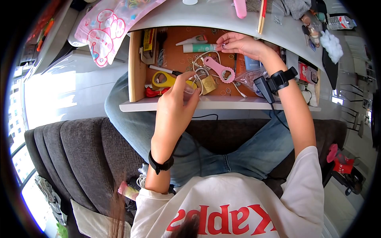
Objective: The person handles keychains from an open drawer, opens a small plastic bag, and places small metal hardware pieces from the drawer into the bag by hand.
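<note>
Drawer is pulled open under the desk: orange-brown floor, pale wood side, white front, loose small bands scattered inside; the tube, white with a teal label, lies flat toward its far side, left of the right hand. Right hand is over the drawer, fingers loosely curled, tips at the tube's end, can't tell if they grip anything. Left hand is at the front edge, thumb and index part-open around a small see-through item, shape unclear, grip can't be confirmed.
</note>
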Available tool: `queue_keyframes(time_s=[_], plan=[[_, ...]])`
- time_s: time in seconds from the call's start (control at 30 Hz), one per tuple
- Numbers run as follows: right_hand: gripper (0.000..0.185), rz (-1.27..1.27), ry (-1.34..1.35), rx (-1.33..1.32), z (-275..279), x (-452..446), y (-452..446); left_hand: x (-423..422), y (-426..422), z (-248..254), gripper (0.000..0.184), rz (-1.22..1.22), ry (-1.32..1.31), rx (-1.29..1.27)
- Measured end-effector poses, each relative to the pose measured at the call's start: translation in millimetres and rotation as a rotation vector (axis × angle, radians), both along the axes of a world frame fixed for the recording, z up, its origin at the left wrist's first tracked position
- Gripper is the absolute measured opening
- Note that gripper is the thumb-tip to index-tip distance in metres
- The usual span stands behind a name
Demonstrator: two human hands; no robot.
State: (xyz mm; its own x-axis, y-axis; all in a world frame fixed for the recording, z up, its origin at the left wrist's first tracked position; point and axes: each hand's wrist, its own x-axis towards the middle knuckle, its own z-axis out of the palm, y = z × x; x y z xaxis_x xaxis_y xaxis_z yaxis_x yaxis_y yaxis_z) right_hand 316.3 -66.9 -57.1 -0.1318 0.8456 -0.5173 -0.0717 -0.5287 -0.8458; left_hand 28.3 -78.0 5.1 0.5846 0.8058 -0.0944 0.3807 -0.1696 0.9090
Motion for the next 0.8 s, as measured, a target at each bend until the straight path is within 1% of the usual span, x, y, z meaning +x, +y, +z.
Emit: queue_keyframes(time_s=[0.17, 0.33, 0.47, 0.53, 0.6, 0.67, 0.8], plan=[[0.019, 0.014, -0.112, 0.036, 13, -9, 0, 0, 0, 1, 0.030, -0.002, -0.009, -0.012], [0.017, -0.001, -0.157, -0.013, 21, -14, 0, -1, 4, 5, 0.031, 0.017, -0.058, -0.124], [0.015, 0.060, -0.023, 0.007, 31, -26, -1, 5, 13, 10, 0.035, 0.028, -0.075, -0.237], [0.015, 0.073, 0.061, 0.028, 42, -36, -4, 12, 20, 19, 0.039, -0.040, -0.013, -0.127], [0.015, 0.099, 0.059, 0.006, 56, -44, -8, 19, 26, 23, 0.045, -0.096, 0.014, -0.027], [0.017, 0.091, 0.074, 0.088, 74, -51, -13, 26, 32, 20, 0.053, -0.138, 0.005, 0.063], [0.020, 0.062, 0.086, 0.272, 92, -57, -19, 38, 38, 10, 0.072, -0.164, -0.089, 0.132]])
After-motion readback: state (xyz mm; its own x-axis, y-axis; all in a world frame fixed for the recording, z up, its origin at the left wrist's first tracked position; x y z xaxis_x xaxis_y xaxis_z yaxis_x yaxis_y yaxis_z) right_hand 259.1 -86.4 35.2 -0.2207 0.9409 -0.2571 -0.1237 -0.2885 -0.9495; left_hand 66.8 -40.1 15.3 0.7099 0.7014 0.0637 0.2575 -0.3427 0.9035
